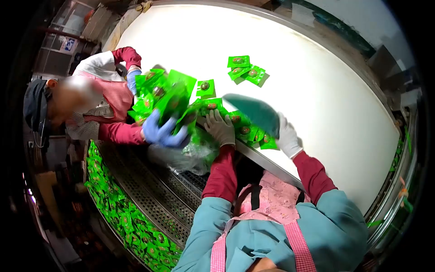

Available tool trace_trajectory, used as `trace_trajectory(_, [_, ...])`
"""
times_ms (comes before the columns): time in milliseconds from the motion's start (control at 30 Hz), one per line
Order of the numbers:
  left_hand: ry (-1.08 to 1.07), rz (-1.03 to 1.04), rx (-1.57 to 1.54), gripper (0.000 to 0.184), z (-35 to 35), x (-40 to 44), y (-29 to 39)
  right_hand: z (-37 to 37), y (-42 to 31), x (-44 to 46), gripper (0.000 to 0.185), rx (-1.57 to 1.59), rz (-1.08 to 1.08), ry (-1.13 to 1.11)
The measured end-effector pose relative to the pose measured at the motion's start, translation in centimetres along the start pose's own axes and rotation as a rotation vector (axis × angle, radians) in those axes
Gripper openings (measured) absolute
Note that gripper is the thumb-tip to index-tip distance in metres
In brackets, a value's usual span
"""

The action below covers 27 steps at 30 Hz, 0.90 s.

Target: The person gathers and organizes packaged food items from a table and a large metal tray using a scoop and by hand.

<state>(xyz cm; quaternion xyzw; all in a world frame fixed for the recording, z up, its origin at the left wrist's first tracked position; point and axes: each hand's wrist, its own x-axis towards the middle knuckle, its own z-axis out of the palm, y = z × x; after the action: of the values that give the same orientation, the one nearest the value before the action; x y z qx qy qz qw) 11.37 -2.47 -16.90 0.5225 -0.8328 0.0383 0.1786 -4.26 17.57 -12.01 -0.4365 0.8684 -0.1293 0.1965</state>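
My left hand [220,128], in a whitish glove, lies with fingers spread at the near edge of the white table [294,68], touching green packets [212,105]. A dark green scoop-like tool [254,112], blurred at its tip, is gripped in my right hand [289,137], also gloved. Under and beside the tool lie more green packets [245,130] along the table edge. Just left of my left hand, a clear plastic bag [188,154] hangs below the edge, with green packets at its mouth.
A co-worker [108,97] in blue gloves stands at the left, hands around a heap of green packets [156,90]. Several loose packets [247,71] lie farther back. Below left, a perforated metal surface [149,174] borders a curved band of packets [118,213].
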Motion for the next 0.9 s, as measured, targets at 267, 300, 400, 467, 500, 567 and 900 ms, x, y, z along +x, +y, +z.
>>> trace_trajectory(267, [0.042, -0.053, -0.174, 0.049, 0.0, 0.0, -0.3, -1.5, 0.4, 17.2, 0.076, 0.130, 0.007, 0.403])
trace_trajectory(300, [0.064, -0.056, -0.230, 0.048, 0.1, 0.0, -0.5, -1.2, -0.9, 18.6, 0.071, 0.083, 0.010, 0.271])
trace_trajectory(400, [0.173, -0.114, -0.400, 0.048, 0.8, -0.1, -0.9, 2.1, -5.5, 19.6, 0.066, -0.114, -0.203, 0.193])
trace_trajectory(467, [0.178, -0.147, -0.427, 0.047, 1.0, -0.3, -1.6, 4.0, -7.1, 19.1, 0.066, -0.166, -0.379, 0.155])
trace_trajectory(500, [0.228, -0.193, -0.517, 0.045, 1.3, -0.2, -2.1, 4.3, -7.4, 18.1, 0.067, -0.178, -0.487, 0.131])
trace_trajectory(567, [0.383, -0.272, -0.604, 0.040, 1.7, 0.3, -3.3, 4.0, -7.5, 15.6, 0.070, -0.183, -0.569, 0.083])
trace_trajectory(900, [-0.272, 0.014, -0.547, 0.052, 2.7, 14.0, -9.4, -8.9, 3.5, 4.8, 0.075, 0.325, -0.207, 0.033])
